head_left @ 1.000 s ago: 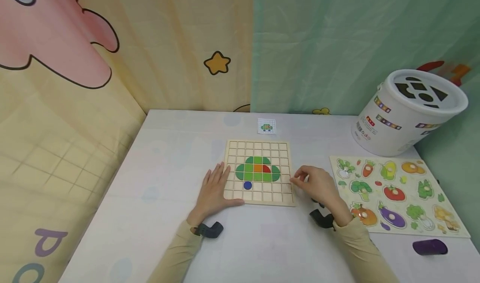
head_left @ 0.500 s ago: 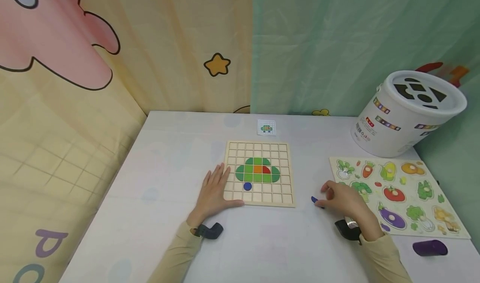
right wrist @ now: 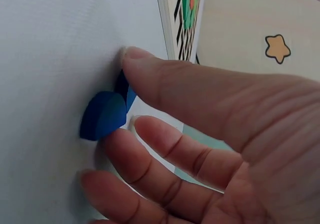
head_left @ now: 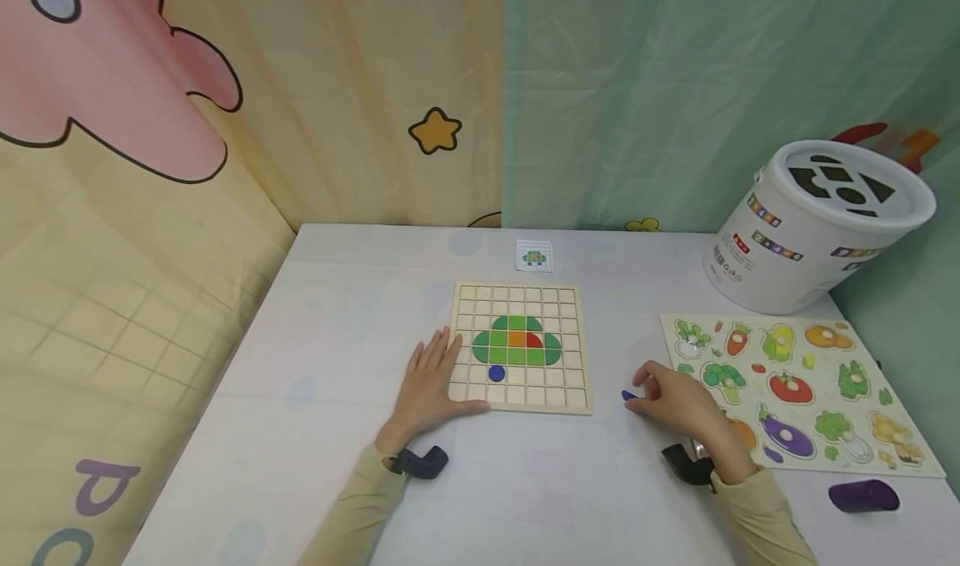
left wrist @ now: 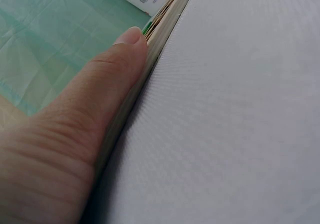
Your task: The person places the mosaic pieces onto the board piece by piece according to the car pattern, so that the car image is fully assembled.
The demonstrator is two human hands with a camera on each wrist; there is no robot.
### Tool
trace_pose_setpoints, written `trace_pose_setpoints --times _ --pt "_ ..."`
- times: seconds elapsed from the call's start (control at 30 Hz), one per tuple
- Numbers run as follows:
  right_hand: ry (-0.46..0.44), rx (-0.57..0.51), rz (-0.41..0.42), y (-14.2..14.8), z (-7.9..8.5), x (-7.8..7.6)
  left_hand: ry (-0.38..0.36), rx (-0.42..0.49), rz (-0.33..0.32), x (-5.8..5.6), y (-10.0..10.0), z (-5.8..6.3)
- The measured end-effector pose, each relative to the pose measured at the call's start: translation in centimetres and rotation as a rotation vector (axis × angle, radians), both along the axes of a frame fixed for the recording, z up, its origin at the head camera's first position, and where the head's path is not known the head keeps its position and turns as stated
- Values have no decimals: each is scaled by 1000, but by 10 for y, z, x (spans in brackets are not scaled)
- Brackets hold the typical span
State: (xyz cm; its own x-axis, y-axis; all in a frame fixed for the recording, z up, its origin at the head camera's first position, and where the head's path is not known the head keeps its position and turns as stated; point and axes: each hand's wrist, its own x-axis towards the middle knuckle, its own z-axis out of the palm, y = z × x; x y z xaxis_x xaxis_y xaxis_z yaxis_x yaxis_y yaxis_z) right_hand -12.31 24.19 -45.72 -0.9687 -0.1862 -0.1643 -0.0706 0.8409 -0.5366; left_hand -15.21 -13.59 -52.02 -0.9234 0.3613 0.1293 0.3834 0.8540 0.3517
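My left hand (head_left: 427,391) lies with spread fingers on the lower left edge of a wooden grid board (head_left: 551,395); its thumb (left wrist: 112,66) presses along the front edge. On the board is a cloud-like pattern of green tiles (head_left: 497,339), one orange tile (head_left: 516,339) and a red tile (head_left: 533,340). Below it sits a round blue shape (head_left: 497,373). Right of the board, my right hand (head_left: 682,403) pinches at the table surface, thumb and fingers curled about two small blue rounded pieces (right wrist: 104,115). The thumb partly hides the rear one.
A small picture card (head_left: 534,256) lies behind the board. At right is a vegetable puzzle board (head_left: 750,458), with a white bucket (head_left: 765,249) with a shape-cut lid behind it. A dark purple piece (head_left: 864,496) lies near the front right.
My right hand has gone from the board's right edge to the blue pieces on the table, its fingers now about them. The left hand has stayed put on the board.
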Motion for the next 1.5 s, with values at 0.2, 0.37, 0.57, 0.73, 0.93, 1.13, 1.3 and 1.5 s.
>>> trace_pose_setpoints --times 0.2,0.37,0.57,0.73,0.93,1.13,1.3,1.5 --pt "2 29 -4 -5 -1 -2 -13 -8 3 0 0 -1" --pt "6 53 0 -6 -3 -5 -6 -17 2 0 0 -2" --pt "-24 40 6 -6 -4 -8 -11 -25 6 0 0 -2" --pt "-42 24 7 -6 -3 -9 -12 -21 5 1 1 -1" --pt "-28 -3 0 -7 -4 -10 -9 -13 3 1 1 1" --pt "54 -25 17 -8 -6 -12 -9 -15 5 1 1 0" --pt "120 -42 30 -15 -5 -16 -12 -20 8 1 0 1" --pt "149 -57 23 -28 -1 -19 -16 -28 8 0 0 0"
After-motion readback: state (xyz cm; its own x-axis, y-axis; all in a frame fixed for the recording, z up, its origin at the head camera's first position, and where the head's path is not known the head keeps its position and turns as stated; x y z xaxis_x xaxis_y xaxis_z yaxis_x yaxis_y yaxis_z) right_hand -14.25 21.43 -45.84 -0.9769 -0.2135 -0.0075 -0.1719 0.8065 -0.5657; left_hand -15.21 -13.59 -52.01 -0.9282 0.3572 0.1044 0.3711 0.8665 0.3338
